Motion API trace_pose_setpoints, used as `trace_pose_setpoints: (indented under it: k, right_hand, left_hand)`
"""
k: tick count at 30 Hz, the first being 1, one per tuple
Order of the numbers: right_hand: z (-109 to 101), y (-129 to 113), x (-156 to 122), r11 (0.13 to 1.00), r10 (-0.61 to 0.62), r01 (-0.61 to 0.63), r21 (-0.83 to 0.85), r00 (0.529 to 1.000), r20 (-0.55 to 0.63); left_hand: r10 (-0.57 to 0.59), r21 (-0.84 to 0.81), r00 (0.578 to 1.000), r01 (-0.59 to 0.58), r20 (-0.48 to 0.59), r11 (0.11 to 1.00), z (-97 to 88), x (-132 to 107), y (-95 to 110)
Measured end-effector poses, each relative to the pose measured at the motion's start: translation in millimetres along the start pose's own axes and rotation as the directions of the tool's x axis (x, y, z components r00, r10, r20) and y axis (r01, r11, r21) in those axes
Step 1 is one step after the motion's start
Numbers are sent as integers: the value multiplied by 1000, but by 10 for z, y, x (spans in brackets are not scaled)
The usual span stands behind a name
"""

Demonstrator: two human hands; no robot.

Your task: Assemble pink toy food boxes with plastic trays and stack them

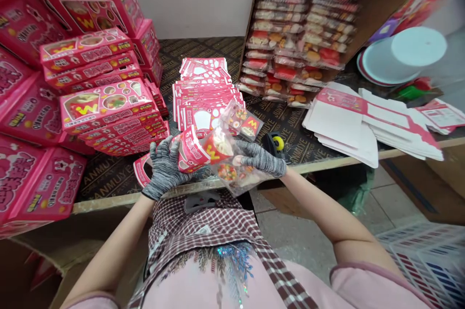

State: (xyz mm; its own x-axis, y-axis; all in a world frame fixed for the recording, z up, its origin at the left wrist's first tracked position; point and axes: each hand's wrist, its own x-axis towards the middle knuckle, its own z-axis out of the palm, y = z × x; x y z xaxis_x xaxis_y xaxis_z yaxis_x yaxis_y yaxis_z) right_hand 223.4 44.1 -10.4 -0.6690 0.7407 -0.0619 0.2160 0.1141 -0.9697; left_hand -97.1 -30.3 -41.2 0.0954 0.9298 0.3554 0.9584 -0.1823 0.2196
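My left hand [165, 168], in a grey knit fingerless glove, grips the edge of a folded pink cardboard box [189, 150]. My right hand [259, 159], gloved the same way, holds a clear plastic bag of colourful food-printed packets [228, 171] against that box. A second clear packet [241, 120] lies just above, on a stack of flat pink die-cut card sheets [203, 98]. The box's inside is hidden by the bag and my fingers.
Stacked pink printed boxes [105, 105] rise at the left of the dark printed tabletop [109, 188]. Flat white-and-pink carton blanks [363, 125] lie at the right. A tape roll with a yellow core [278, 143] sits near my right hand. Packaged goods [298, 33] fill a rack behind.
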Motion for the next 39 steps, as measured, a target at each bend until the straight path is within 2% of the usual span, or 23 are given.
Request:
trace_pose_setpoints:
  k: [2, 4, 7, 9, 10, 11, 14, 16, 18, 21, 23, 24, 26, 29, 31, 34, 37, 39]
  right_hand:
    - [45, 44, -15, 1000, -18, 21, -17, 992, 128]
    - [106, 101, 2, 1000, 18, -19, -2, 969, 247]
    - [165, 172, 69, 975, 133, -195, 103, 894, 428]
    - [151, 209, 116, 919, 205, -352, 178, 812, 547]
    - [129, 229, 133, 884, 224, -414, 217, 783, 581]
    - [101, 252, 146, 848, 232, -458, 266, 773, 590]
    - [25, 332, 161, 754, 245, -507, 416, 806, 539]
    - [-5, 372, 156, 740, 269, -515, 432, 816, 512]
    - [-28, 371, 140, 787, 284, -475, 395, 846, 452]
    - [-75, 263, 78, 902, 221, -270, 336, 959, 177]
    - [-103, 150, 20, 956, 152, -145, 254, 988, -5]
    - [-106, 98, -6, 970, 122, -112, 215, 992, -32]
    - [-78, 34, -40, 982, 81, -89, 165, 995, 56]
    - [34, 78, -26, 990, 43, -77, 120, 964, 262]
    - [116, 175, 2, 993, 38, -70, 93, 950, 310]
    - [198, 301, 12, 994, 40, -71, 85, 946, 322]
    - [228, 303, -36, 997, 14, -34, 75, 967, 255]
    - [234, 254, -66, 998, -23, 9, 65, 978, 208]
  left_hand:
    - [31, 18, 999, -32, 40, 999, -5, -42, -70]
    - [104, 34, 990, -107, 97, 994, 8, -108, -107]
    - [221, 27, 959, -230, 175, 973, 48, -217, -76]
    - [282, -1, 936, -289, 208, 957, 67, -271, -23]
    - [300, -14, 930, -304, 212, 953, 67, -288, 5]
    - [306, -22, 929, -309, 205, 951, 61, -297, 30]
    - [289, -20, 945, -290, 154, 957, 15, -285, 83]
    - [292, -15, 949, -292, 123, 956, -13, -257, 96]
    - [307, -11, 945, -308, 113, 951, -15, -220, 87]
    - [255, -16, 958, -255, 132, 967, 24, -164, 30]
    - [173, -14, 973, -173, 151, 985, 45, -129, -13]
    - [147, -7, 976, -147, 158, 989, 44, -113, -28]
    - [146, 18, 975, -151, 165, 988, 17, -87, -36]
    - [236, 58, 951, -252, 198, 966, -52, -68, -9]
    - [286, 69, 929, -309, 234, 948, -84, -66, 4]
    - [343, 47, 894, -371, 289, 928, -119, -49, -26]
    - [378, 51, 870, -414, 316, 909, -193, 14, -95]
    - [389, 85, 869, -432, 305, 898, -260, 60, -112]
